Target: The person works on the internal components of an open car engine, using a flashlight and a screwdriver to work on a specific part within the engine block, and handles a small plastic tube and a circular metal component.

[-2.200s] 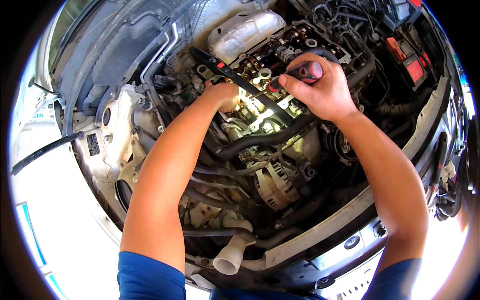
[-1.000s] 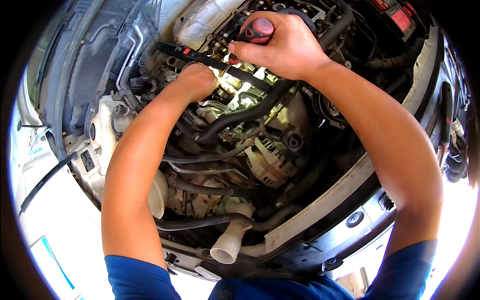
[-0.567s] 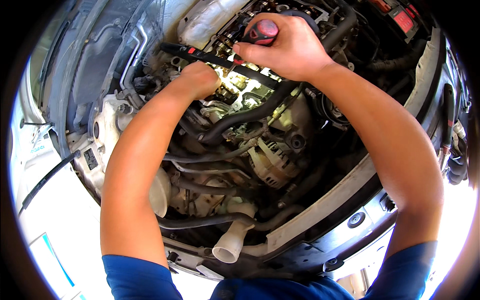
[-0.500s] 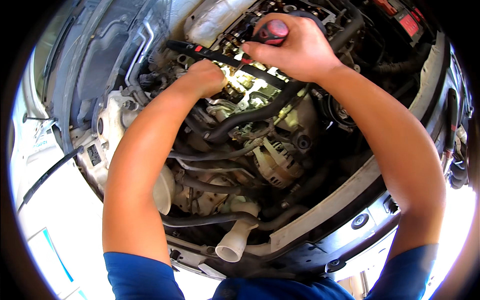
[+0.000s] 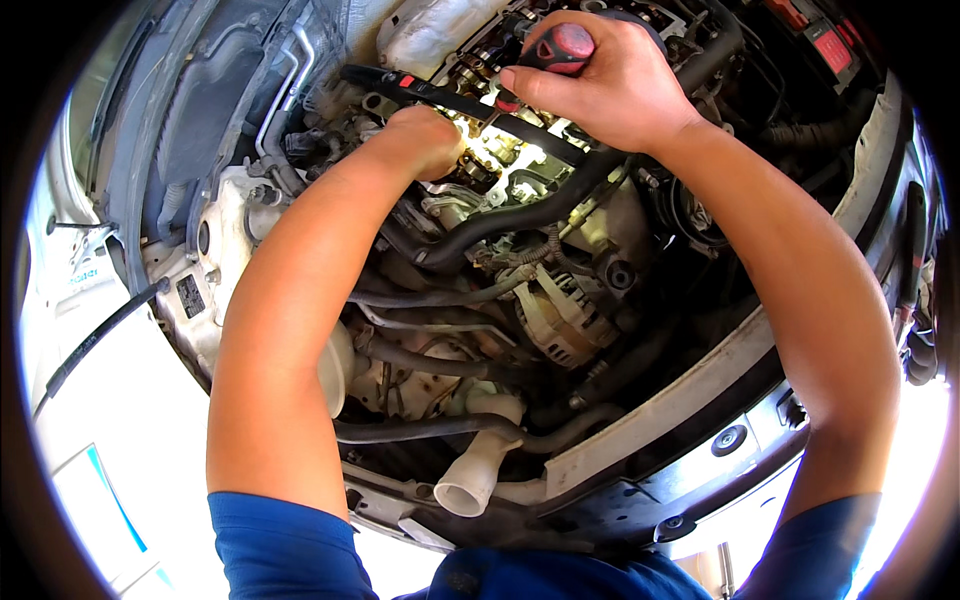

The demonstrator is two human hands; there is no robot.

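Over the engine bay [image 5: 660, 412], in the head view, two bare arms [image 5: 290, 310] extend from blue sleeves [image 5: 285, 545], elbows bowed outward, bringing the hands close together near the top. The right hand [image 5: 625, 90] bends at the wrist, its grip wrapped around a red-and-black tool handle [image 5: 562, 48]; the handle leans down and left toward a black bar [image 5: 440, 97] lying across the engine [image 5: 465, 75]. The left hand [image 5: 425, 142], knuckles curled, sits just on the bar's near side, beside brightly lit metal [image 5: 500, 155]; its fingers are hidden, so whether its grip clasps anything cannot be told. The bay holds dark hoses [image 5: 520, 216], an alternator [image 5: 563, 318] and, at upper right, a dark box with red parts [image 5: 830, 48]. Near the bay's front edge, a white funnel-shaped neck [image 5: 480, 458] tilts, mouth toward the person.
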